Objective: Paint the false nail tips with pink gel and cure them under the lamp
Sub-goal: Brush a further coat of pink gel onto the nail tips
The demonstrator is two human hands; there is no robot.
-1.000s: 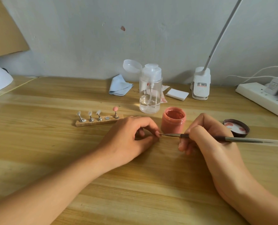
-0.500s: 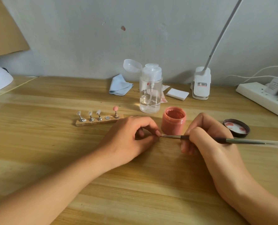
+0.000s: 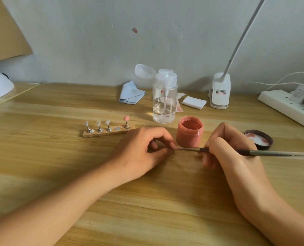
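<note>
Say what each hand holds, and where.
Right hand grips the brush on its handle, just behind the ferrule. Left hand pinches a small item at its fingertips, hidden.

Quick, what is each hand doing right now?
Left hand: closed, pinching a small item hidden by its fingers.
Right hand: closed, holding the nail brush.

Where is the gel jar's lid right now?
Head view: the lid lies inside-up on the table at right, just right of the open gel jar, behind the right hand.
</note>
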